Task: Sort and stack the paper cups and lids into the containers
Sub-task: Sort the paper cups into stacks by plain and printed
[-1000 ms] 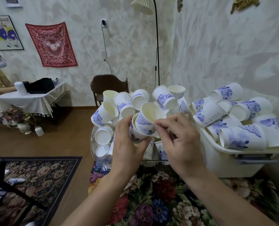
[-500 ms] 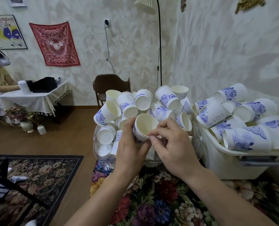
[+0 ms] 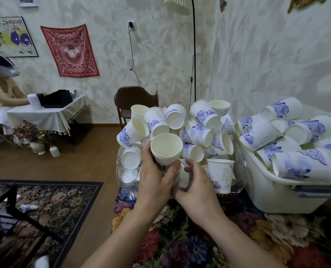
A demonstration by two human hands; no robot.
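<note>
Left hand (image 3: 156,178) gripping nested cups (image 3: 166,149) above clear tub (image 3: 241,171), right hand (image 3: 197,182) curled around stack base; risk: knocking heaped cups (image 3: 199,130) off, pile loose and overfull.

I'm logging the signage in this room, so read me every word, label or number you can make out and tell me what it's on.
"...aine Simpson": top of the framed poster on the far wall; its first letters are cut off at the picture's edge.
Small vertical lettering on several paper cups, such as the upright cup in the clear tub and one in the white bin: too small to read.
Red wall cloth: pattern only, no words.
</note>
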